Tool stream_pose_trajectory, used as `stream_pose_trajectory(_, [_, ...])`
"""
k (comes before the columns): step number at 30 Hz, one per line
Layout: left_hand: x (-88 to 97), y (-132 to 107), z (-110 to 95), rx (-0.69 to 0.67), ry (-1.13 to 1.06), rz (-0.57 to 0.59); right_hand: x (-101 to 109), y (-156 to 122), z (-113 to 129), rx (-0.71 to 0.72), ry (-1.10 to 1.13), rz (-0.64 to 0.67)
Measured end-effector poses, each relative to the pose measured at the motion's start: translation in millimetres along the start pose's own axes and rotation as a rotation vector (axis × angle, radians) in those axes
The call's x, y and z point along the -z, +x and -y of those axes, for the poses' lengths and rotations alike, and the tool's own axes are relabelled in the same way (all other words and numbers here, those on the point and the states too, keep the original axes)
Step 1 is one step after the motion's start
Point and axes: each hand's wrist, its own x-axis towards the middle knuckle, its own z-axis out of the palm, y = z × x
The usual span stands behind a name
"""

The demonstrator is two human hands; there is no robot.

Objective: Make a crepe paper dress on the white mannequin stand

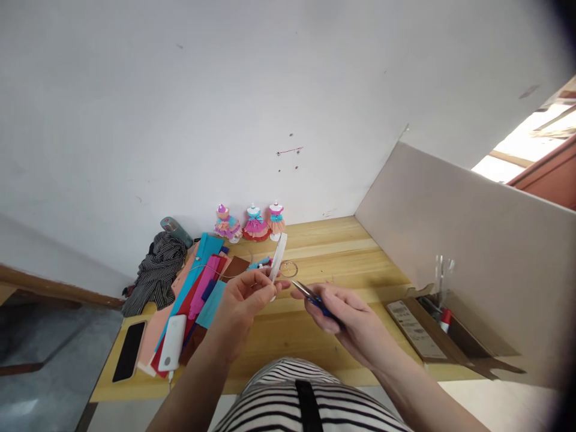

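Above wooden table, narrow white strip is probably being steadied between pinched left fingers, blue-handled tool inside clasped right hand.

At the centre of the frame, the blue-handled tool has shiny metal tips and what looks like plastic grips, near a smooth white strip whose material is unclear. The table has smooth, grained wood with a faint sheen; at lower left lie a glossy black phone, a smooth white plastic power bank, matt coloured sheets and crumpled striped cloth. At lower right, the box is matt brown cardboard.
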Motion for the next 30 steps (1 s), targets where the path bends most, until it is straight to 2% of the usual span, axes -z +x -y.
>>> stream_pose_trajectory(3, [-3.1, -1, -2, -0.006, 0.043, 0.012, -5, 8, 8, 0.058, -0.200, 0.035])
stream_pose_trajectory(6, [-5.3, -1, -4, -0.014, 0.060, 0.025, -6, 14, 11, 0.066, -0.268, 0.068])
stream_pose_trajectory(15, [-6.4, 0, -1, -0.048, 0.022, 0.035, -8, 22, 16, 0.044, -0.291, 0.065])
stream_pose_trajectory(30, [-2.5, 0, 0, -0.068, 0.116, 0.073, -5, 26, 14, 0.030, -0.294, 0.097])
